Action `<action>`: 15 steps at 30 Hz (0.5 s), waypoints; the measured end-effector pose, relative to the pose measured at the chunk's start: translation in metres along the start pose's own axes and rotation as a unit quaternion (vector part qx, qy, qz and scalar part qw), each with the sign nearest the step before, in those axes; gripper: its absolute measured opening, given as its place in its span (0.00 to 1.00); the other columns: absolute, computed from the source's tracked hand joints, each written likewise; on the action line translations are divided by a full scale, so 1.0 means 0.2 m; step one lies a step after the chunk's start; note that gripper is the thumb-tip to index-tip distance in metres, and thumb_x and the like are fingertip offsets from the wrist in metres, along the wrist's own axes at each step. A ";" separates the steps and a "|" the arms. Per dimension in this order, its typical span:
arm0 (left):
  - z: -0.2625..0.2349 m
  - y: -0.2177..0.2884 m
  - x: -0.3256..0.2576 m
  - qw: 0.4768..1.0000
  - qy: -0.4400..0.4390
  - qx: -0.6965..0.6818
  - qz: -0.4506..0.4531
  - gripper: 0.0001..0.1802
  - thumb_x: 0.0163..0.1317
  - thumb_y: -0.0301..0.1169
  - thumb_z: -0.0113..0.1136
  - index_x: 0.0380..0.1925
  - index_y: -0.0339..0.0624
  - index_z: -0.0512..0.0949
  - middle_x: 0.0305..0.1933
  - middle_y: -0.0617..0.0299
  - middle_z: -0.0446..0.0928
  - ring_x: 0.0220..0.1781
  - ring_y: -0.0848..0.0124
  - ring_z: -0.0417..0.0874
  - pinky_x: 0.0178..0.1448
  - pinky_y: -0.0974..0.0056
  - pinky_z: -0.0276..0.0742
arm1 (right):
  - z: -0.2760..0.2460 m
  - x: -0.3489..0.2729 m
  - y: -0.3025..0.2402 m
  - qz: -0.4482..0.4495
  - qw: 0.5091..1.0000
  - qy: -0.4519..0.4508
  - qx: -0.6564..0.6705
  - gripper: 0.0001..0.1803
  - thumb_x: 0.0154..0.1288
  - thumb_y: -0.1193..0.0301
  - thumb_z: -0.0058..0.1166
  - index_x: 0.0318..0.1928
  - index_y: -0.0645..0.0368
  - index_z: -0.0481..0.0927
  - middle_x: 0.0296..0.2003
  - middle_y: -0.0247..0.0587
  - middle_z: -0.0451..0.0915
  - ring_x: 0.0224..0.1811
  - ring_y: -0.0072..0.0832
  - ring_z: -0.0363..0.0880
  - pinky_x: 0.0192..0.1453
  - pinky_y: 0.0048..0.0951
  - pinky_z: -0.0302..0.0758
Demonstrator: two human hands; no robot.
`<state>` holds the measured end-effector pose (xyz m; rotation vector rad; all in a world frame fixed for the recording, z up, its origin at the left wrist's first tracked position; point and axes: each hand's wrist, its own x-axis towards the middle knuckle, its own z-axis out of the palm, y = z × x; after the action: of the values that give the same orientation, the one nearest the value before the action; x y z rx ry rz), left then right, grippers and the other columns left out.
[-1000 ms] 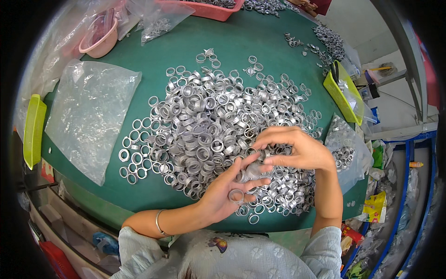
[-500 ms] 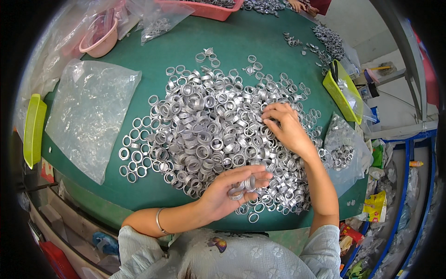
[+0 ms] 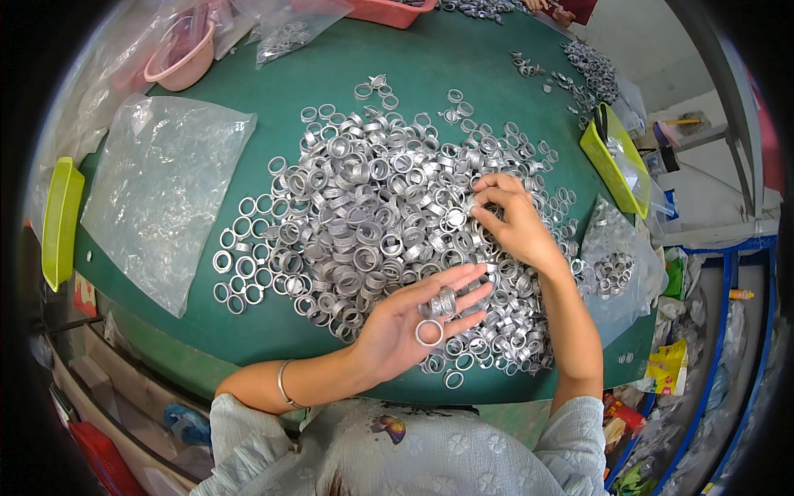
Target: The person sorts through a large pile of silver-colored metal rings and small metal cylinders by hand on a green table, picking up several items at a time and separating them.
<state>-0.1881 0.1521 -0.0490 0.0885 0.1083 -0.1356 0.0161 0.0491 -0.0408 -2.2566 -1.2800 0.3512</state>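
A wide heap of silver-grey metal rings (image 3: 356, 215) lies on the green table. My left hand (image 3: 413, 318) is palm up at the heap's near edge, its fingers stretched and a little apart. Several metal rings (image 3: 438, 307) rest in it, one lying flat to the camera on the palm and others stacked against the fingers. My right hand (image 3: 513, 219) reaches into the right side of the heap with thumb and fingers bent together among the rings. Whatever is between those fingertips is hidden.
A flat clear plastic bag (image 3: 169, 190) lies left of the heap; another bag with rings (image 3: 612, 256) is at the right edge. Green baskets (image 3: 616, 165) stand at both sides, a pink basin (image 3: 182, 62) far left. Another person's hand (image 3: 562, 15) shows at the far edge.
My left hand has opened its fingers wider, and the rings in it show more clearly. My right hand stays at about the same spot in the heap, fingers slightly shifted.
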 end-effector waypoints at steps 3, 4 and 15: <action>-0.01 0.00 0.00 1.000 0.002 -0.004 -0.003 0.26 0.70 0.32 0.34 0.65 0.30 0.56 0.73 0.47 0.48 0.74 0.50 0.50 0.74 0.49 0.50 | -0.06 -0.03 0.01 0.052 0.979 -0.013 0.197 0.07 0.60 0.71 0.56 0.36 0.63 0.78 0.48 0.36 0.74 0.53 0.28 0.69 0.60 0.31 0.60; -0.01 -0.01 0.00 1.000 0.005 -0.006 -0.004 0.26 0.69 0.32 0.34 0.65 0.30 0.56 0.73 0.47 0.48 0.74 0.50 0.50 0.74 0.49 0.50 | -0.08 -0.06 -0.01 0.078 0.964 -0.022 0.252 0.07 0.61 0.71 0.56 0.37 0.63 0.79 0.48 0.37 0.74 0.53 0.28 0.69 0.60 0.31 0.61; 0.01 0.00 0.00 0.998 0.064 -0.019 -0.016 0.27 0.69 0.34 0.39 0.66 0.37 0.56 0.68 0.49 0.57 0.71 0.53 0.57 0.69 0.50 0.60 | -0.14 -0.23 -0.23 0.005 0.929 -0.111 0.354 0.07 0.62 0.74 0.56 0.38 0.65 0.78 0.44 0.39 0.76 0.47 0.26 0.74 0.52 0.28 0.69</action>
<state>-0.1879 0.1510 -0.0467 0.0567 0.2393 -0.1600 -0.0288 0.0204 0.0070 -1.6319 -1.0181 0.9282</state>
